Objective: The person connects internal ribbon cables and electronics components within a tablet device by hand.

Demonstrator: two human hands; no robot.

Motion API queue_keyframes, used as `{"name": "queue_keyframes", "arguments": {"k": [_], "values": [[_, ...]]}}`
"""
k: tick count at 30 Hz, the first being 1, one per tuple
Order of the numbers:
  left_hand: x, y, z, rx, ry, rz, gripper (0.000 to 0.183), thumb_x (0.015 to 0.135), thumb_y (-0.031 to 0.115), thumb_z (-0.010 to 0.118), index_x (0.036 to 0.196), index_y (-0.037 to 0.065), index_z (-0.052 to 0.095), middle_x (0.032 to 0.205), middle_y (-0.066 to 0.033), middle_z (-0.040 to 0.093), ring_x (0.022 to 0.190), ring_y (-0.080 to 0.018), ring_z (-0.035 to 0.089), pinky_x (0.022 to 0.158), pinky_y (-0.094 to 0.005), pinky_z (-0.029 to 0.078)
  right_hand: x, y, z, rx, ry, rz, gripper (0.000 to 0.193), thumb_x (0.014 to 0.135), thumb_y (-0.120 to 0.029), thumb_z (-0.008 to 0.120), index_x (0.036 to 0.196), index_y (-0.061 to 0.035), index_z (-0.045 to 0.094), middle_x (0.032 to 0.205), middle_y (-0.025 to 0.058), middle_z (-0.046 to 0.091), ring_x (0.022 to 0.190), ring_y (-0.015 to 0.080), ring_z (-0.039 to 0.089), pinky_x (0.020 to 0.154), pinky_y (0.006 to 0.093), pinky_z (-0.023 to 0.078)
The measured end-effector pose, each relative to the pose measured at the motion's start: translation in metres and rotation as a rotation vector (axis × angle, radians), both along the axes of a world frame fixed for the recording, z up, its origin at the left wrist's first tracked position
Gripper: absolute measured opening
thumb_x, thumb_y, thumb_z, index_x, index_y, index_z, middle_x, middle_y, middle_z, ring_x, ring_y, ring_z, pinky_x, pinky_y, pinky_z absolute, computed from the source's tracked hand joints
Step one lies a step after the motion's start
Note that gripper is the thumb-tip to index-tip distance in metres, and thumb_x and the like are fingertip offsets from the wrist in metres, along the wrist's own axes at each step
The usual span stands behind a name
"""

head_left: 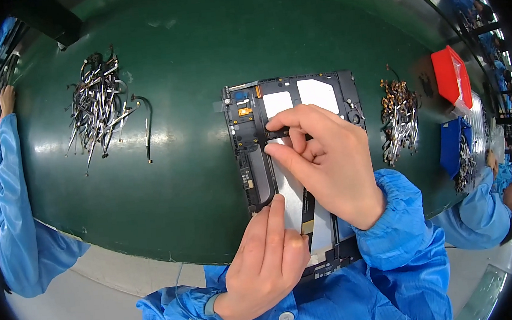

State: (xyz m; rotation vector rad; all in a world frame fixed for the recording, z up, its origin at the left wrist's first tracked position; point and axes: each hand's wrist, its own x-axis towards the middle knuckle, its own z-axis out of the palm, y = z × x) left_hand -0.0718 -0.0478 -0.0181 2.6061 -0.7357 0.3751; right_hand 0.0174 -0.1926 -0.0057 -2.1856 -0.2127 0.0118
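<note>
A tablet-like device with its inside exposed [282, 152] lies tilted at the table's near edge, its black frame around silvery plates and small boards. My left hand [264, 258] lies on its lower left side, fingers stretched, fingertips pressing by the long dark channel. Above it, my right hand [331, 160] is bent over the device's middle. Its thumb and forefinger tips stand a little apart on either side of that channel, with nothing clearly visible between them; the other fingers are curled. Part of the silvery plate [289, 202] is hidden under my hands.
On the green table [193, 201], a pile of thin flex cables [98, 106] lies left, with a single cable [148, 132] beside it. Another cable pile [400, 118] lies right, near a red bin [451, 75] and a blue bin [450, 147]. Co-workers in blue sit at both sides.
</note>
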Motion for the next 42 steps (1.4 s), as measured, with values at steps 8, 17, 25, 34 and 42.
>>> {"name": "queue_keyframes", "arguments": {"k": [8,17,25,34,42], "values": [[-0.003,-0.002,-0.001,0.097,-0.062,0.029,0.01,0.084,0.013,0.058,0.077,0.005,0.055,0.111,-0.0158,0.067,0.1,-0.0248,0.064,0.087,-0.0312,0.055,-0.045,-0.003,0.003,-0.416,-0.464,0.238,0.037,0.066,-0.004,0.069,0.102,0.0044,0.068,0.095,0.0103,0.061,0.084,0.0266,0.062,0.07,0.0348,0.051],[0.0,0.0,0.006,0.122,0.002,-0.027,0.017,0.084,0.017,0.062,0.085,0.001,0.06,0.113,-0.0195,0.065,0.103,-0.0291,0.063,0.09,-0.0348,0.053,-0.02,-0.008,0.013,-0.457,-0.398,0.238,0.038,0.071,0.0,0.067,0.109,0.002,0.067,0.103,0.0111,0.062,0.09,0.0272,0.06,0.074,0.0348,0.047],[-0.032,0.054,0.012,-0.185,0.331,-0.005,0.041,0.077,0.014,0.07,0.11,-0.006,0.057,0.125,-0.0249,0.058,0.109,-0.0417,0.058,0.094,-0.0445,0.048,-0.106,-0.057,0.013,-0.222,-0.09,-0.224,0.049,0.081,0.005,0.064,0.129,0.0033,0.056,0.129,0.0218,0.058,0.112,0.036,0.059,0.096,0.0387,0.047],[-0.024,0.041,0.013,-0.481,0.336,0.099,0.047,0.086,0.014,0.065,0.125,-0.006,0.049,0.12,-0.0233,0.063,0.113,-0.0343,0.06,0.098,-0.0404,0.046,-0.137,-0.057,-0.005,0.638,0.192,-0.296,0.066,0.087,0.006,0.056,0.147,0.0079,0.03,0.155,0.0231,0.029,0.143,0.0317,0.031,0.116,0.0402,0.025],[0.034,0.053,0.03,-1.141,0.685,0.076,0.047,0.092,0.003,0.055,0.136,-0.005,0.039,0.116,-0.0201,0.065,0.108,-0.0243,0.064,0.094,-0.0347,0.05,-0.124,-0.071,0.012,0.608,-0.142,-0.188,0.068,0.088,-0.008,0.057,0.15,0.0016,0.029,0.156,0.0258,0.026,0.146,0.0351,0.026,0.118,0.0446,0.019]]}}
